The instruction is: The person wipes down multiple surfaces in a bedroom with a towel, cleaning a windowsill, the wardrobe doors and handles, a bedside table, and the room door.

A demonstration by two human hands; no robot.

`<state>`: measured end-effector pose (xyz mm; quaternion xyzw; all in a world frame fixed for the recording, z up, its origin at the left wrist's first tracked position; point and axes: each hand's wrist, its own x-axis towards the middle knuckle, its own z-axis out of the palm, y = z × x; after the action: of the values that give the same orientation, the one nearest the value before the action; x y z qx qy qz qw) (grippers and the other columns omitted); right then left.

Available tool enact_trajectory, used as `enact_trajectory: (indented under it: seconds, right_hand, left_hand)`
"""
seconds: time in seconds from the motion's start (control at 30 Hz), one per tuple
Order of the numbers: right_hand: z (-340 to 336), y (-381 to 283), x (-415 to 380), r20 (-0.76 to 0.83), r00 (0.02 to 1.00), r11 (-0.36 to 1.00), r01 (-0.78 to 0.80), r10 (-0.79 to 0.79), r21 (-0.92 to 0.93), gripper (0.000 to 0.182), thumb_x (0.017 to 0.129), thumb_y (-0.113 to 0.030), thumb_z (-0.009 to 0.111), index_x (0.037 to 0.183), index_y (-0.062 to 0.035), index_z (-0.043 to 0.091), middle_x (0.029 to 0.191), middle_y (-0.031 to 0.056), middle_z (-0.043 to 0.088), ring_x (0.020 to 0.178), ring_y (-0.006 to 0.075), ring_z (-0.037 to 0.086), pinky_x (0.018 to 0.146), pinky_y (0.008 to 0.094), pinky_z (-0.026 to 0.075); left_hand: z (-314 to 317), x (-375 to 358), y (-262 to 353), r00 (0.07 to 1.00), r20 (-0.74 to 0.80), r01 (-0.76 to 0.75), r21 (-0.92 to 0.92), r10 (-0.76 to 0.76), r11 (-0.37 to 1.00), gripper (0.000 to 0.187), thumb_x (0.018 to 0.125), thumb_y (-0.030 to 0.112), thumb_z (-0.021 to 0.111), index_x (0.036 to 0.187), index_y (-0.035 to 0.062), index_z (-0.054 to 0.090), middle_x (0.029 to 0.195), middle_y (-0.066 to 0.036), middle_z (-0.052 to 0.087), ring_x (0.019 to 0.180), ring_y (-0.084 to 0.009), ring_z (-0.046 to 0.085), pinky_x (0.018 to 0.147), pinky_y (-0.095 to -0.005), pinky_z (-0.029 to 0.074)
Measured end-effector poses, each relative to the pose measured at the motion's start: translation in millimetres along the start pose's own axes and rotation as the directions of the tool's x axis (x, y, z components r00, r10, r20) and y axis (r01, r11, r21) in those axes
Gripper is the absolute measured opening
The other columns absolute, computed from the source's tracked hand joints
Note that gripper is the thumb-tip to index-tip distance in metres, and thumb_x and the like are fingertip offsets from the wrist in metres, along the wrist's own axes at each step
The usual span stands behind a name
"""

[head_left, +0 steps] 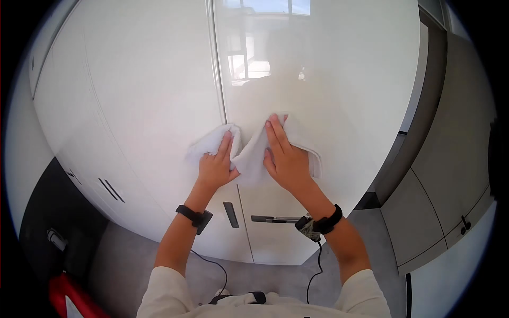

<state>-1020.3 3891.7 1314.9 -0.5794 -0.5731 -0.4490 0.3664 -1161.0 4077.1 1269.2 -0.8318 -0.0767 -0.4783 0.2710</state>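
My left hand (214, 168) grips one end of a white cloth (252, 156), its stretched fingers pressing the bunched fabric to the glossy white cabinet door (159, 79) near the seam between two doors. To the right of that seam, my right hand (289, 159) holds the other end of the same cloth flat against the neighbouring door (328, 95). Two of its fingers point upward along the cloth, and a fingertip shows at the cloth's upper edge. Between the hands the cloth sags in a fold. Part of the fingers is hidden by the fabric.
Dark recessed handles (231, 214) sit low on the cabinet, below my hands. Black wristbands (330, 220) with small devices and hanging cables (319, 265) are on both wrists. A grey cabinet door (450, 143) stands at the right, and a red object (74, 297) lies at lower left.
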Motion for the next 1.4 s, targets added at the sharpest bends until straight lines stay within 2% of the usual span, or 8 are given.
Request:
enact_trajectory:
  seconds: [0.23, 0.5, 0.6, 0.77, 0.93, 1.13, 1.27, 1.4]
  right_hand:
    - [48.3, -42.8, 4.1, 0.025, 0.992, 0.992, -0.123, 0.123, -0.007, 0.061, 0.079, -0.02, 0.058, 0.136, -0.0067, 0.04, 0.146, 0.0046, 0.033, 0.129, 0.0263, 0.039, 0.101, 0.0431, 0.037]
    - [171.5, -173.2, 16.0, 0.126, 0.992, 1.0, 0.006, -0.007, 0.007, 0.061, 0.079, -0.022, 0.055, 0.136, -0.0069, 0.039, 0.146, 0.0028, 0.032, 0.128, 0.0266, 0.04, 0.1, 0.042, 0.039]
    - [199.5, -218.4, 45.3, 0.191, 0.98, 0.999, 0.049, -0.052, 0.023, 0.061, 0.079, -0.022, 0.054, 0.137, -0.0079, 0.039, 0.147, 0.0001, 0.03, 0.127, 0.0253, 0.041, 0.1, 0.0412, 0.039]
    - [241.4, -269.7, 148.2, 0.071, 0.992, 0.994, 0.105, -0.103, -0.026, 0.062, 0.076, -0.017, 0.054, 0.136, -0.0083, 0.039, 0.148, -0.0014, 0.028, 0.123, 0.0234, 0.046, 0.098, 0.0398, 0.041]
    - [270.9, -326.7, 191.5, -0.007, 1.0, 0.996, -0.005, 0.006, 0.092, 0.061, 0.078, -0.01, 0.052, 0.137, -0.0065, 0.038, 0.149, -0.0001, 0.027, 0.125, 0.0241, 0.043, 0.1, 0.0382, 0.04]
    - [363.4, -392.5, 135.7, 0.285, 0.953, 0.975, 0.037, -0.1, 0.217, 0.057, 0.084, 0.001, 0.039, 0.14, -0.0025, 0.03, 0.15, 0.0015, 0.024, 0.132, 0.0246, 0.034, 0.107, 0.0366, 0.032]
    - [430.5, -446.3, 109.5, 0.33, 0.928, 0.94, 0.056, -0.174, 0.338, 0.055, 0.087, 0.002, 0.036, 0.141, -0.0024, 0.026, 0.15, 0.0034, 0.023, 0.134, 0.0263, 0.03, 0.109, 0.0354, 0.028]
    - [497.2, -516.9, 127.3, 0.319, 0.937, 0.861, -0.041, -0.144, 0.506, 0.055, 0.087, 0.001, 0.034, 0.141, -0.0021, 0.025, 0.15, 0.007, 0.021, 0.135, 0.0299, 0.027, 0.109, 0.037, 0.026]
  left_hand:
    - [-21.3, -40.9, -61.4, 0.998, -0.05, 0.029, 0.057, -0.026, 0.998, 0.071, 0.069, 0.034, 0.061, 0.128, -0.0017, 0.045, 0.142, -0.018, 0.037, 0.076, -0.029, 0.06, 0.062, -0.0402, 0.041]
    - [-36.7, -156.3, -185.9, 0.985, 0.03, 0.167, 0.038, -0.169, 0.985, 0.072, 0.071, 0.033, 0.062, 0.13, -0.0034, 0.043, 0.142, -0.017, 0.037, 0.089, -0.0322, 0.059, 0.07, -0.0406, 0.042]
    - [-56.2, -164.0, -212.7, 0.91, 0.354, 0.285, -0.158, -0.215, 0.945, 0.067, 0.073, 0.029, 0.061, 0.131, -0.0004, 0.044, 0.14, -0.018, 0.039, 0.097, -0.0318, 0.058, 0.073, -0.0403, 0.041]
    - [-105.8, -94.3, -291.7, 0.977, -0.049, 0.194, -0.176, -0.206, 0.965, 0.047, 0.081, 0.022, 0.056, 0.123, 0.0016, 0.052, 0.129, -0.019, 0.05, 0.11, -0.0363, 0.048, 0.091, -0.0424, 0.035]
    - [-120.4, -109.7, -370.1, 0.947, -0.033, 0.299, -0.264, -0.318, 0.917, 0.039, 0.083, 0.017, 0.054, 0.118, 0.0014, 0.054, 0.119, -0.017, 0.055, 0.108, -0.0377, 0.048, 0.091, -0.0441, 0.036]
    - [-81.6, -216.9, -395.3, 0.88, -0.05, 0.408, -0.431, -0.473, 0.804, 0.048, 0.079, 0.011, 0.056, 0.127, 0.0036, 0.049, 0.135, -0.019, 0.044, 0.126, -0.0395, 0.036, 0.104, -0.0435, 0.029]
    - [-93.2, -291.1, -426.7, 0.791, 0.136, 0.59, -0.427, -0.597, 0.685, 0.045, 0.08, 0.009, 0.057, 0.125, 0.0042, 0.052, 0.138, -0.018, 0.04, 0.131, -0.0373, 0.032, 0.106, -0.0428, 0.027]
    - [-99.3, -339.4, -507.8, 0.77, 0.101, 0.584, -0.509, -0.63, 0.632, 0.046, 0.078, 0.008, 0.056, 0.124, 0.0065, 0.053, 0.133, -0.018, 0.047, 0.125, -0.0379, 0.039, 0.103, -0.0415, 0.031]
